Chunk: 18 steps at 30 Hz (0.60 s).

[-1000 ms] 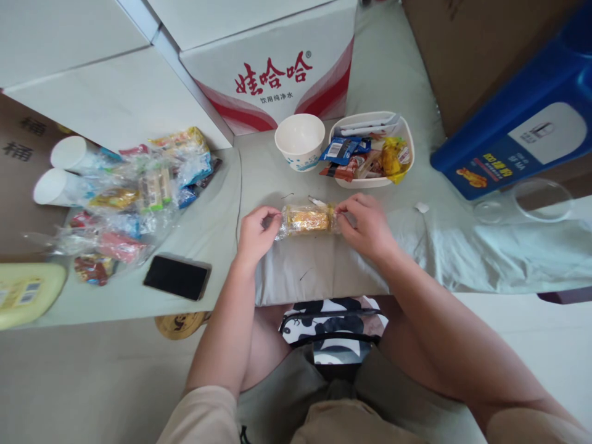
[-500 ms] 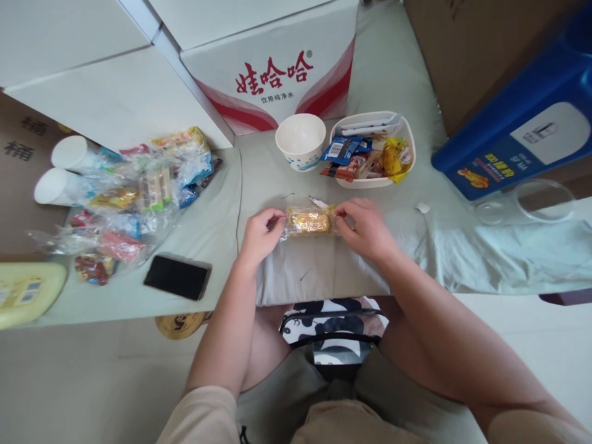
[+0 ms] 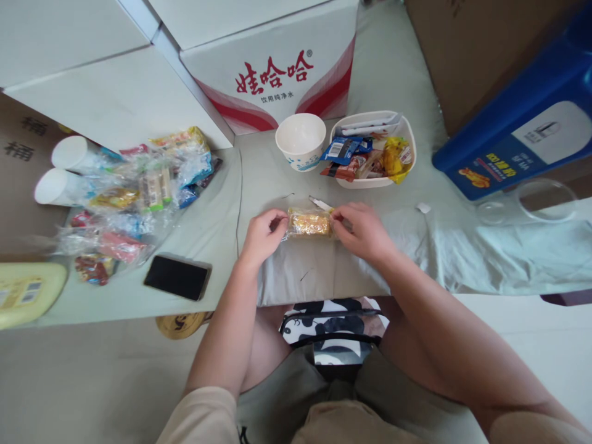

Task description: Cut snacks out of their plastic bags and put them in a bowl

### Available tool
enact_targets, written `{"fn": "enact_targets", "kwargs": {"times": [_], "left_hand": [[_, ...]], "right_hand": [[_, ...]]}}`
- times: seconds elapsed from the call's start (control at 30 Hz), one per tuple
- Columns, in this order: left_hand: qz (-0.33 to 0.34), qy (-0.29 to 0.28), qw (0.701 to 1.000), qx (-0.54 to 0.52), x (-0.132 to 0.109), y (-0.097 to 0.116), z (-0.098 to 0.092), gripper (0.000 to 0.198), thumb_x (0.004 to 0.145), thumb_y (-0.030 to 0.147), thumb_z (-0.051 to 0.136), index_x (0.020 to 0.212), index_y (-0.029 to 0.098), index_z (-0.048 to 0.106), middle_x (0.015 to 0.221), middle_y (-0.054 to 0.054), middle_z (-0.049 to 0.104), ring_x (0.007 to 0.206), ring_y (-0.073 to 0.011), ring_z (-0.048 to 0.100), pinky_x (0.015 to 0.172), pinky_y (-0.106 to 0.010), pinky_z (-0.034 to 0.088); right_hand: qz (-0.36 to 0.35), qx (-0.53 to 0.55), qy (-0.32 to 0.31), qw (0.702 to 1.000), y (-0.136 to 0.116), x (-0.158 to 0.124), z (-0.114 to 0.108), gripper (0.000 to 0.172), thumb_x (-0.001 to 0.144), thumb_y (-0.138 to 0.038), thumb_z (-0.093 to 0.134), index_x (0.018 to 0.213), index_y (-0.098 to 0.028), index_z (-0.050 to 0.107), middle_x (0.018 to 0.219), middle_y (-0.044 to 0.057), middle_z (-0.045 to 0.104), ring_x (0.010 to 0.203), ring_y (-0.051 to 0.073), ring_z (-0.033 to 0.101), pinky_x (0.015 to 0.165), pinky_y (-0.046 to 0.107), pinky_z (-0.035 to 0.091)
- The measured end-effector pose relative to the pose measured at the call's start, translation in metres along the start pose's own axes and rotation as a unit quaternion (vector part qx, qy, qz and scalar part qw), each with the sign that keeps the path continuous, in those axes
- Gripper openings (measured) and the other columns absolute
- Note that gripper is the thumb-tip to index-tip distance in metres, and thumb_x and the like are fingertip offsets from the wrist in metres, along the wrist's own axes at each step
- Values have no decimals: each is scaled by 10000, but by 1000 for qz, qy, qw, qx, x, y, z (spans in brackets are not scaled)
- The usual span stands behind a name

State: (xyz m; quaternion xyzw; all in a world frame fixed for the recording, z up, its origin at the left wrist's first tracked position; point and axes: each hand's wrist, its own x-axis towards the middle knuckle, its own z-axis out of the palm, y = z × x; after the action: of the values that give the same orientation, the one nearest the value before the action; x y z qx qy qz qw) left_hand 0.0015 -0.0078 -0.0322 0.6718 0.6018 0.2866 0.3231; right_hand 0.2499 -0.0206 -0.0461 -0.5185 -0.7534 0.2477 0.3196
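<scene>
A golden-brown snack in a clear plastic wrapper (image 3: 311,224) lies crosswise between my hands, near the front of the cloth-covered table (image 3: 296,277). My left hand (image 3: 264,233) pinches the wrapper's left end, thumb against fingers. At the opposite end, my right hand (image 3: 363,230) is closed on the wrapper too. Just behind the snack is a thin white-and-dark item (image 3: 320,202), partly hidden by the wrapper and my right hand; its kind is unclear. Farther back stand a white paper cup (image 3: 301,139) and a white plastic tub (image 3: 409,126) of packaged snacks.
At the left lie a pile of wrapped snacks (image 3: 155,188) with paper cups (image 3: 62,186), and a black phone (image 3: 178,277). A white carton (image 3: 277,74) backs the table. On the right are a blue container (image 3: 513,123), a clear plastic lid (image 3: 546,200) and a white scrap (image 3: 422,208).
My right hand has shifted slightly down and left, and the wrapped snack has tilted a little. My left hand stays on its end of the wrapper.
</scene>
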Motion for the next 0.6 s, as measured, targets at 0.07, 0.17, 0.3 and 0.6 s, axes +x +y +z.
{"fn": "enact_targets", "kwargs": {"times": [0.07,0.17,0.3,0.6], "left_hand": [[0,-1,1000,-2,0,0,0,135,860,259,563,841,193,680,762,-17,704,690,-160,632,677,-284,499],[3,-2,1000,-1,0,0,0,134,860,259,560,835,194,674,755,-16,700,686,-157,629,677,-284,496],[1,-1,1000,5,0,0,1,131,863,263,562,835,200,673,744,-10,697,677,-157,621,665,-285,487],[-3,-3,1000,-6,-1,0,2,159,875,321,570,833,204,668,714,-3,674,659,-150,596,656,-284,467]], "right_hand": [[1,2,-3,1000,0,0,0,153,899,-209,538,830,-215,674,801,72,695,786,235,597,754,365,402],[1,4,-4,1000,0,0,0,149,896,-203,541,831,-214,675,792,66,688,779,230,597,751,358,401],[7,4,-8,1000,0,0,0,142,890,-201,549,830,-218,677,791,67,685,790,235,602,749,356,404],[1,7,-10,1000,0,0,0,145,895,-215,536,826,-226,663,790,65,686,785,235,602,756,367,420]]}}
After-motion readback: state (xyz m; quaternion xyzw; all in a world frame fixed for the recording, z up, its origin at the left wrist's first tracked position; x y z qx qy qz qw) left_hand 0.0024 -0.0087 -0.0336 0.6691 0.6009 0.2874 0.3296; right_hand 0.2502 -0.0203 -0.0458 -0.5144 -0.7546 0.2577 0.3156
